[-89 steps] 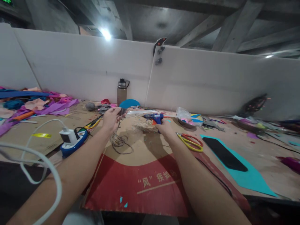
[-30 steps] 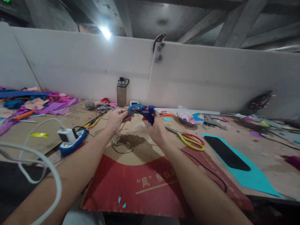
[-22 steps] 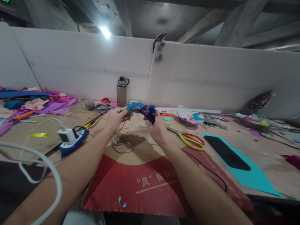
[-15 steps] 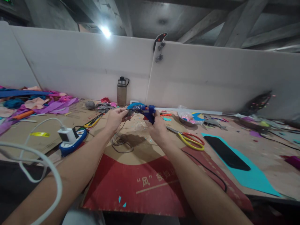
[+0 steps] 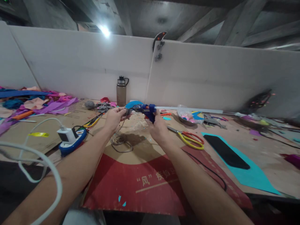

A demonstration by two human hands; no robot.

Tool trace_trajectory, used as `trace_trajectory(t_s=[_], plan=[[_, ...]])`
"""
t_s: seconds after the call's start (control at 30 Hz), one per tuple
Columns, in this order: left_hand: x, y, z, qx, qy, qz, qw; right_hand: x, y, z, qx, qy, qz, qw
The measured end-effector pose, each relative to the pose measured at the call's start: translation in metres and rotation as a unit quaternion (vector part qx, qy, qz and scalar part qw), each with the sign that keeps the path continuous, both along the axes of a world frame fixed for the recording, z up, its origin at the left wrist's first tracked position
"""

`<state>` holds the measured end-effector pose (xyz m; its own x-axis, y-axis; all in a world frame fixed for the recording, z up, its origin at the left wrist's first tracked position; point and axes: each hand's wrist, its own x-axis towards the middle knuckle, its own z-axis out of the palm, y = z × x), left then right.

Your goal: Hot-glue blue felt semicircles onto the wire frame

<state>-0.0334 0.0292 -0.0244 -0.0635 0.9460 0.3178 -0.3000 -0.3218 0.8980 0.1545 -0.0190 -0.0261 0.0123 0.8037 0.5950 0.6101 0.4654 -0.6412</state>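
A blue glue gun (image 5: pixel 148 109) is gripped in my right hand (image 5: pixel 157 125), its nozzle pointing left. Close to that nozzle, the closed fingers of my left hand (image 5: pixel 116 118) pinch a small dark grey piece (image 5: pixel 127 111), mostly hidden by the fingers. From there a thin grey-brown cord (image 5: pixel 122 144) hangs down and lies coiled on the cardboard (image 5: pixel 153 150). Behind the nozzle shows a blue curved piece (image 5: pixel 134 104); I cannot tell whether it is attached to the grey piece.
Scissors (image 5: pixel 191 139) with red and yellow handles lie right of my right hand, near a black phone (image 5: pixel 226 151) on turquoise sheet. A bottle (image 5: pixel 121 92) stands by the white partition (image 5: pixel 82 62). On the left are a blue power strip (image 5: pixel 72 144), a white cable (image 5: pixel 56 175) and fabric scraps (image 5: pixel 47 103).
Hardly anything differs. Both hands keep their holds, with the glue gun's nozzle still near the grey piece; the view has shifted very slightly.
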Motion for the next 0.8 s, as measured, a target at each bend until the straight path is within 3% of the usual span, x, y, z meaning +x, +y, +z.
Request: trace_trajectory(t_s=[0.37,0.7,0.8], plan=[[-0.002,0.000,0.000,0.000,-0.023,-0.001,1.000,0.001,0.000,0.000,-0.008,0.011,0.000,1.000],[-0.008,0.001,0.011,0.005,-0.078,0.028,0.997,0.011,0.009,-0.004,0.009,0.041,-0.005,0.999],[-0.011,0.003,0.013,-0.001,-0.095,0.045,0.994,0.019,0.024,-0.015,-0.056,0.068,-0.030,0.996]])
